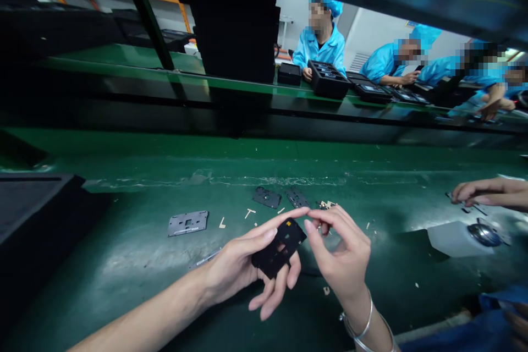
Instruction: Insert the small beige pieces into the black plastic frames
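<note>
Work on the thin black rectangular plate with cut-outs (270, 258) seems midway: the left hand (237, 258) grips it, the right hand's (345, 245) bent fingers hold I cannot tell what.

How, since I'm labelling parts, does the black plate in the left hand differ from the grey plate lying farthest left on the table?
The black plate is held tilted in the left hand; the grey plate lies on the table. The black plate looks darker than the grey plate. The black plate shows a yellow patch; the grey plate shows none. Both are thin, roughly rectangular and have openings.
</note>
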Tool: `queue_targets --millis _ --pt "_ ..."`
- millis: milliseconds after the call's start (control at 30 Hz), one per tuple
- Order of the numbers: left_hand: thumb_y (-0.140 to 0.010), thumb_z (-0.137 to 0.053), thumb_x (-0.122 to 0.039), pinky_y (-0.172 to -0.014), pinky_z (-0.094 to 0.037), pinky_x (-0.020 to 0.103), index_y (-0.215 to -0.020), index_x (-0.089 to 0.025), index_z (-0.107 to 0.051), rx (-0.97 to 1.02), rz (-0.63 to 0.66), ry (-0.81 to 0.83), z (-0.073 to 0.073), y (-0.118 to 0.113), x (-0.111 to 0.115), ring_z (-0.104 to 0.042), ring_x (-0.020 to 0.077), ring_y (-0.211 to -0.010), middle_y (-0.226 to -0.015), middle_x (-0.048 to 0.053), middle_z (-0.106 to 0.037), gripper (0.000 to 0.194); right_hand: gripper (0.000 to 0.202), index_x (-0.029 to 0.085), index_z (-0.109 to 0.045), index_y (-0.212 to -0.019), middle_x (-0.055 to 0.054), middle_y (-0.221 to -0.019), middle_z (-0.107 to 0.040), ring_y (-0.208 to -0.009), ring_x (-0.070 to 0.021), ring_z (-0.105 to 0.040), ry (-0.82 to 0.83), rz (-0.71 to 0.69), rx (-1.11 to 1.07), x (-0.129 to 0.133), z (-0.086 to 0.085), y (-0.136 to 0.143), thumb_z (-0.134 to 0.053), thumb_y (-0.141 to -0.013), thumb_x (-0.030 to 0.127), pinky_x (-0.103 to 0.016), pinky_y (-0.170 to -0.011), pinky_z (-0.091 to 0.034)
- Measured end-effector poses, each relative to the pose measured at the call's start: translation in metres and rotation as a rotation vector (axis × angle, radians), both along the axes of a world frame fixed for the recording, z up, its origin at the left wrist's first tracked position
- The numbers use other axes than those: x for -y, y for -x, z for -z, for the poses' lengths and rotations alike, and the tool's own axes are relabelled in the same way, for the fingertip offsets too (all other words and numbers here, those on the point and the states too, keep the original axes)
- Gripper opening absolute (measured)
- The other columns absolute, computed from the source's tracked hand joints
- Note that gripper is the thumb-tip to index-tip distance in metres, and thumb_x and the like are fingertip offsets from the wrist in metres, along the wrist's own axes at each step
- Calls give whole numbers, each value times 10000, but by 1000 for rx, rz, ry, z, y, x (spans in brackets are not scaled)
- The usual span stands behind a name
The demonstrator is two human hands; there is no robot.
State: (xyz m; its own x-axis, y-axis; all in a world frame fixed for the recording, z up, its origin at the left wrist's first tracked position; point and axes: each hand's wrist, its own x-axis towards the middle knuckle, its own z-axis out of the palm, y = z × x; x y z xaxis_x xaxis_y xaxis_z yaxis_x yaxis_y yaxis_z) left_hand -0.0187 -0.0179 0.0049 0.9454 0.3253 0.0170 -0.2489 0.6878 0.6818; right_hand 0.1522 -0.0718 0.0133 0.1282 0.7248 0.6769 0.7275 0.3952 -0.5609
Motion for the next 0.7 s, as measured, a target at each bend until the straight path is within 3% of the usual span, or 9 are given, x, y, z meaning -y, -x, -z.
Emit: queue_targets --millis 133,300,700 --pt "-931 -314 -377 -323 -240 138 -1388 -206 -296 -164 -86 33 -9 5 2 -406 53 -344 -632 22 -517 488 290 178 -642 -917 -58 -769 -658 -707 -177 -582 -178 -119 246 1 -1 0 -659 -682 9 -325 -621 -501" --pt "-909 -383 -410 -334 -139 143 -1342 -187 -396 -322 -161 -48 -17 9 -1 -232 38 -358 -516 -41 -394 487 251 184 -636 -914 -63 -774 -688 -731 -185 -605 -159 -154 480 -3 1 0 -654 -712 36 -318 -624 -525" --pt "-898 -362 -328 -335 -145 129 -1206 -149 -549 -473 -144 -221 -15 11 -13 -264 71 -401 -462 -54 -331 402 244 165 -609 -920 -72 -757 -687 -693 -184 -594 -116 -151 600 -5 9 8 -654 -718 37 -308 -580 -505"
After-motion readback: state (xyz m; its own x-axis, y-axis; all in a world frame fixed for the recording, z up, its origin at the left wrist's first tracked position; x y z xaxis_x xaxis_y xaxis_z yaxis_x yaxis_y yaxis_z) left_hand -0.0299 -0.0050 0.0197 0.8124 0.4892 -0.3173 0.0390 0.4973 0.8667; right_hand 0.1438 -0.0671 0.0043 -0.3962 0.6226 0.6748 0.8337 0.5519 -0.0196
